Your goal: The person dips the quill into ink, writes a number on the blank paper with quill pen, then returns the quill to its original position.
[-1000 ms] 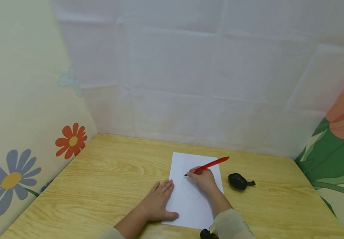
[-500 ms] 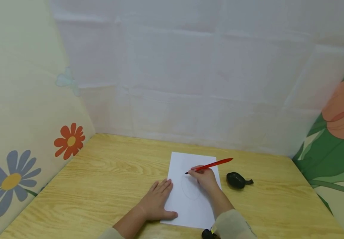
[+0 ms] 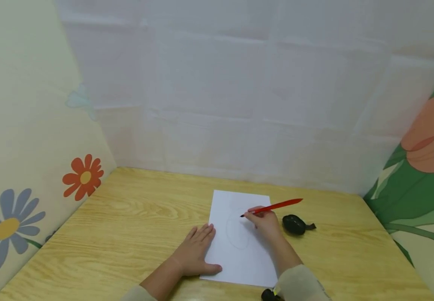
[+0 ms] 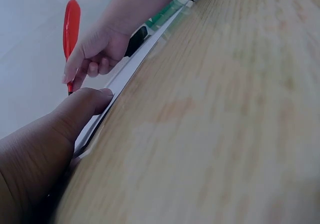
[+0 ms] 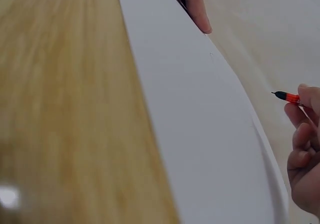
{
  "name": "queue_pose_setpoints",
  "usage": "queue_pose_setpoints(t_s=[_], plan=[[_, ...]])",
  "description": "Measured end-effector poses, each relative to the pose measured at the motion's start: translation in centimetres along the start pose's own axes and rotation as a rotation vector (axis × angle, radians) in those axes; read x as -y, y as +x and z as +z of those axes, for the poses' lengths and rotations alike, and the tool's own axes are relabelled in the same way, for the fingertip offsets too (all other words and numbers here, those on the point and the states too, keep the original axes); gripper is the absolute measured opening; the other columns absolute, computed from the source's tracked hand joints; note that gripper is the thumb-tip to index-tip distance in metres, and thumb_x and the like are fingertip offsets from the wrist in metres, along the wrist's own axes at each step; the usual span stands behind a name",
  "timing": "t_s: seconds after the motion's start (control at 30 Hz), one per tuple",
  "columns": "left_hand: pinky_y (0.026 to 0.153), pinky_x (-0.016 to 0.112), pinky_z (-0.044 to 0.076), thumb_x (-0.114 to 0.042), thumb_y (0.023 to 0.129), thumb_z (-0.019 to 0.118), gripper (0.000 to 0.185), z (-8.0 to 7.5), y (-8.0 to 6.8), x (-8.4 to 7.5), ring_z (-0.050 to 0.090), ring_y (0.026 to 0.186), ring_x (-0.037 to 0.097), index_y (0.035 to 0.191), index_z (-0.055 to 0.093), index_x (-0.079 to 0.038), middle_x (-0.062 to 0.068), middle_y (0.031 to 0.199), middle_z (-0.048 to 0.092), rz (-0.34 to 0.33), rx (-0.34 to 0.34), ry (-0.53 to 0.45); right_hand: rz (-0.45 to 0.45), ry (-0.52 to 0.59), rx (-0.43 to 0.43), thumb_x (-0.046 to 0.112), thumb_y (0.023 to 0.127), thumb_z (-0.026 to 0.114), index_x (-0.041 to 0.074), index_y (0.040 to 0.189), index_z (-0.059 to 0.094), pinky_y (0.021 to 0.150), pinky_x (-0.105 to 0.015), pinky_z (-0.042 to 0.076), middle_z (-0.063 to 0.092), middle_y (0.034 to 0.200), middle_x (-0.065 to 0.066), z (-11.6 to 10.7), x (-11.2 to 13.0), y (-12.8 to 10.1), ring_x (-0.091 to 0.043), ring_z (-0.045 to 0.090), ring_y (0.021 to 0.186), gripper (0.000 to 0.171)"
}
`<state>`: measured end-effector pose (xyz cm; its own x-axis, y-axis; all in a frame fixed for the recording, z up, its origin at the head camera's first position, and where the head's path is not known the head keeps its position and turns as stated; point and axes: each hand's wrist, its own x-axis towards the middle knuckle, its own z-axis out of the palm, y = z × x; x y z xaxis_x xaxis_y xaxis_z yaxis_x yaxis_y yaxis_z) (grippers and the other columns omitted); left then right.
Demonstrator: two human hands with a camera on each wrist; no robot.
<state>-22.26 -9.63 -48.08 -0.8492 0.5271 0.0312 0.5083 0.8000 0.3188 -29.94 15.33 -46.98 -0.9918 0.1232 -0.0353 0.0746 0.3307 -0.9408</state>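
A white sheet of paper point(image 3: 235, 267) lies on the wooden table, bearing a faint thin oval outline. My left hand point(image 3: 195, 253) rests flat along its left edge, fingers straight and thumb over the lower corner. My right hand point(image 3: 267, 224) pinches a slim red pen point(image 3: 282, 204) near its black tip. That tip points left, right at the top of the oval in the head view. In the left wrist view the pen point(image 4: 71, 28) stands upright with a broad, feather-like upper end. The right wrist view shows its dark tip point(image 5: 281, 95) just ahead of the right hand's fingers point(image 5: 300, 144).
A glossy black rounded object point(image 3: 294, 225) with a short tail lies right of the paper. White cloth point(image 3: 209, 104) hangs behind the wooden table point(image 3: 145, 209). Flower-printed panels point(image 3: 24, 138) flank the sides. A small black device point(image 3: 269, 295) sits at the right sleeve.
My right hand has moved the pen tip a little to the right across the top of the oval. Faint line now shows above it. The left hand stays on the paper; the view shifts slightly.
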Motion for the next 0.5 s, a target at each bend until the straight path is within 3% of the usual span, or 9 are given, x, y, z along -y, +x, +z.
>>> queue_pose_setpoints(t_s=[0.5], plan=[[0.122, 0.055, 0.016, -0.072, 0.077, 0.06, 0.109, -0.1, 0.1, 0.1, 0.022, 0.151, 0.031, 0.151, 0.031, 0.001, 0.016, 0.161, 0.028, 0.008, 0.004, -0.028, -0.001, 0.004, -0.048, 0.02, 0.084, 0.077, 0.003, 0.099, 0.073, 0.053, -0.024, 0.04, 0.063, 0.068, 0.007, -2.6, -0.1, -0.7, -0.012, 0.047, 0.053, 0.024]])
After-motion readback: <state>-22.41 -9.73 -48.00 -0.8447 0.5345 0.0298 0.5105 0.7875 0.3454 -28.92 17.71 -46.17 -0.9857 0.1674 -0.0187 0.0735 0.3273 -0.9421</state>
